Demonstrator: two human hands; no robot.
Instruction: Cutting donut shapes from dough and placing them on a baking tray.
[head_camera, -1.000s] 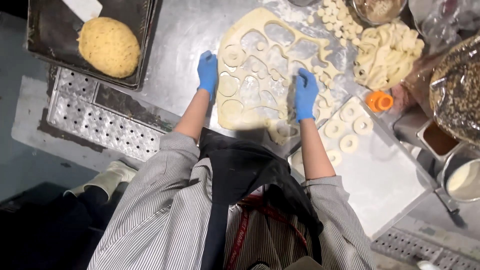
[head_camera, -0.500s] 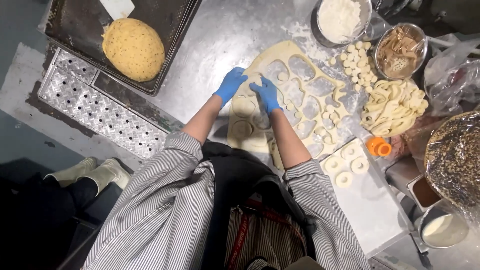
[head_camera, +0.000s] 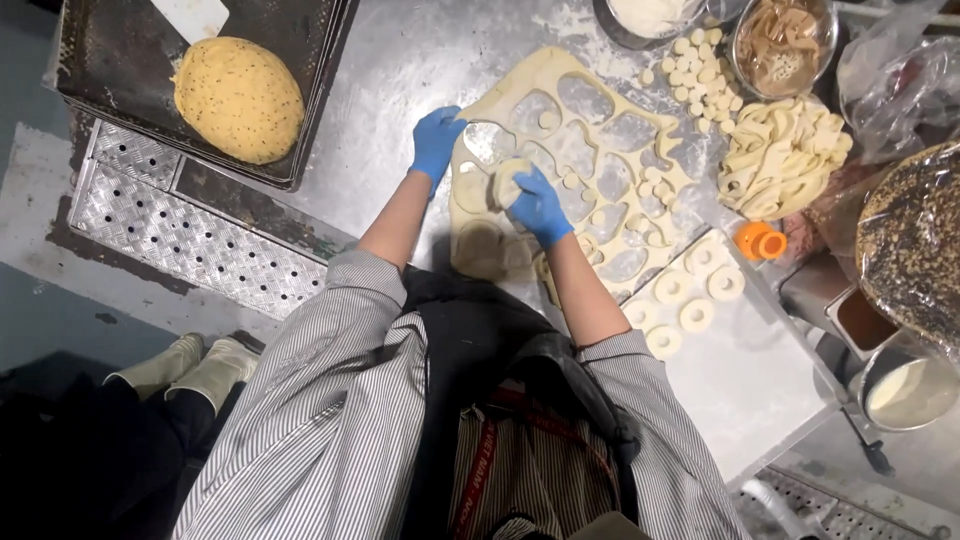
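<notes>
Since half a second ago: both my hands have come in closer together over the near-left part of the dough sheet, and my right hand now has a piece lifted off it.
Right hand: blue glove, fingers curled round a pale dough round, gripping it by its edge just above the sheet.
Left hand: blue glove, fingers bent down with the tips resting on the dough sheet just left of the round; it looks to be pressing there, though whether it pinches anything I cannot tell.
Dough round: sits between my two hands, against my right fingers.
How it handles: I judge it soft, light and easily stretched; best taken by the rim with several fingertips so it keeps its shape. Floured, so not very sticky.
Dough sheet: spreads away beyond my hands, full of cut-out holes.
Past my right hand: finished rings on the steel table, an orange cutter, and farther off a heap of dough strips.
Beyond both hands: small dough balls and a metal bowl.
Far to my left: seeded dough mound on a dark tray.
</notes>
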